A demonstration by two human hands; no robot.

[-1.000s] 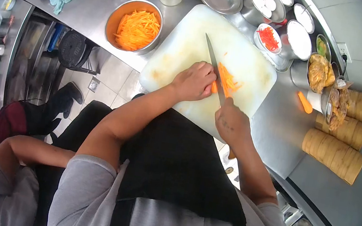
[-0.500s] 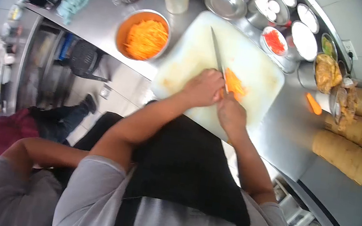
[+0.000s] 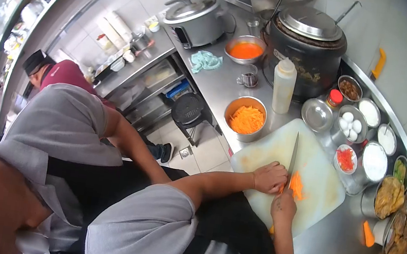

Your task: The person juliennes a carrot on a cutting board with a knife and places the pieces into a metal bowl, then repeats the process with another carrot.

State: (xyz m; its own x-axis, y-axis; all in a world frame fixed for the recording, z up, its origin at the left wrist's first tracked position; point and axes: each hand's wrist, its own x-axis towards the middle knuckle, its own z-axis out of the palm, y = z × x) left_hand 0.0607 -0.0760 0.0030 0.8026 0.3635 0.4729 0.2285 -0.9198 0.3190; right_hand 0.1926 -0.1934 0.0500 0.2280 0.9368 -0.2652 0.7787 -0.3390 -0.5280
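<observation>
My right hand (image 3: 283, 206) is wrapped round the handle of a knife (image 3: 293, 156), whose blade points away from me over the white cutting board (image 3: 321, 165). Right beside the blade, my left hand (image 3: 269, 178) has its fingers curled down on a carrot, mostly covered, with only a bit of orange showing. Cut carrot strips (image 3: 297, 186) lie on the board to the right of the blade. A steel pot (image 3: 237, 135) of shredded carrot (image 3: 247, 119) stands off the board's far left corner.
A squeeze bottle (image 3: 283, 86), a bowl of orange liquid (image 3: 245, 50) and a large cooker (image 3: 306, 53) stand farther back. Eggs (image 3: 349, 125) and several ingredient tins line the right wall. A carrot piece (image 3: 368, 234) lies to the right. A co-worker (image 3: 56, 126) stands close at left.
The view has swung left and up, bringing the cookers, shelves and more of the co-workers into sight. Both hands stay together at the knife on the board.
</observation>
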